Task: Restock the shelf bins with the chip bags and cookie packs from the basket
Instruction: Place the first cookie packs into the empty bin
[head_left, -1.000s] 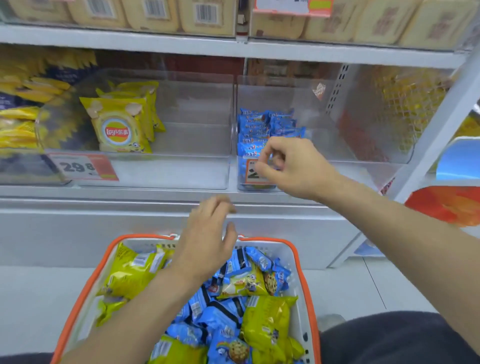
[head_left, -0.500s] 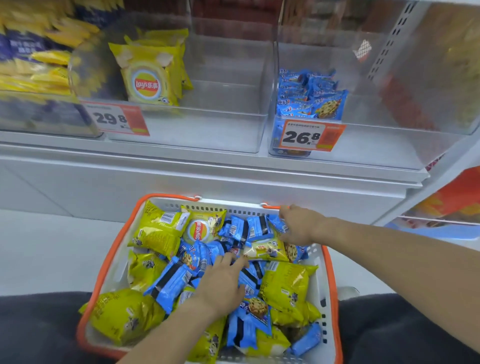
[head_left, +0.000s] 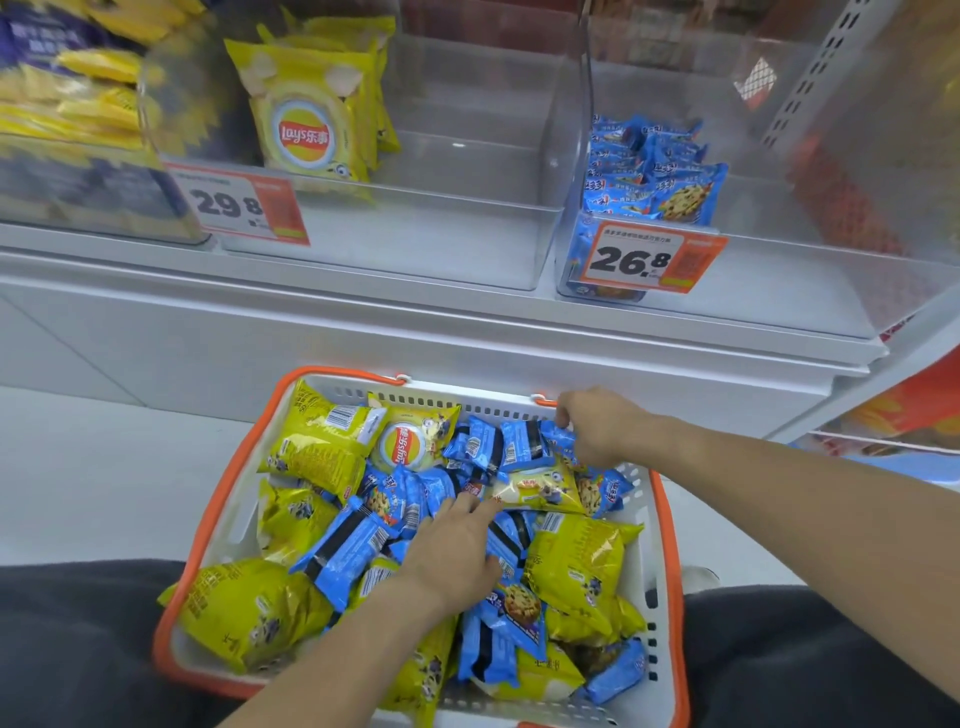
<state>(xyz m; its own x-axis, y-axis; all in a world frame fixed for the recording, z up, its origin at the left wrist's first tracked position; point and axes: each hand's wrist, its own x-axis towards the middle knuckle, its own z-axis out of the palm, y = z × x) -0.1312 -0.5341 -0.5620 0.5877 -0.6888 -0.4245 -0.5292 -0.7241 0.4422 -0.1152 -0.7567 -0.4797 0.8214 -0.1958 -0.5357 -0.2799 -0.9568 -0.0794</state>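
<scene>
An orange-rimmed white basket sits on my lap, piled with yellow chip bags and blue cookie packs. My left hand lies flat over the blue packs in the middle, fingers stretched forward. My right hand is at the far right rim, its fingers curled round a blue cookie pack. On the shelf above, a clear bin holds upright yellow chip bags. The clear bin to its right holds a stack of blue cookie packs.
Price tags reading 29.8 and 26.8 hang on the bin fronts. A bin of other yellow packets stands at far left. The white shelf ledge juts out above the basket. A shelf upright rises at right.
My right hand came down from the cookie bin to the basket's far right rim and closed on a blue pack. My left hand dropped onto the packs. The view tilted down.
</scene>
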